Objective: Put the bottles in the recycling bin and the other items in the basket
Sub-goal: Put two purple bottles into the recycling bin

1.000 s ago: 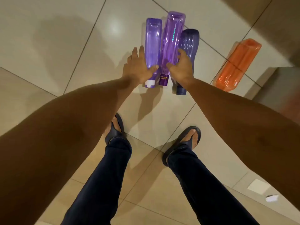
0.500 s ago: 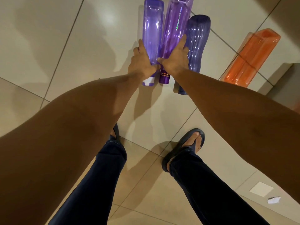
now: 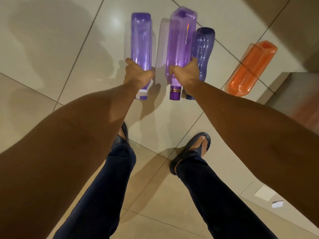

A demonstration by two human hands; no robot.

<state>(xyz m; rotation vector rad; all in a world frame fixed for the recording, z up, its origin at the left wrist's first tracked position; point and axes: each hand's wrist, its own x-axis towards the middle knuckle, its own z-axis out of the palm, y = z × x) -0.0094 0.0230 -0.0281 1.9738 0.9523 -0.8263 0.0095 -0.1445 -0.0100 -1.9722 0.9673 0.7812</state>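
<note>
Several plastic bottles lie on the tiled floor ahead of me. My left hand (image 3: 137,75) grips the neck end of a violet square bottle with a white cap (image 3: 141,40). My right hand (image 3: 187,74) grips a lighter purple bottle with a purple cap (image 3: 180,40), which looks raised off the floor. A dark blue ribbed bottle (image 3: 204,47) lies just right of it, touching my right hand's side. An orange bottle (image 3: 252,69) lies apart at the right. No bin or basket is in view.
My two feet in dark sandals (image 3: 191,150) stand on the beige floor tiles (image 3: 69,49) below the bottles. A grey block or step (image 3: 296,94) rises at the right edge. A white paper scrap (image 3: 277,203) lies at the lower right.
The two bottles I hold have separated sideways, with a gap between them now. The purple-capped bottle has lifted towards me; the dark blue one stays on the floor.
</note>
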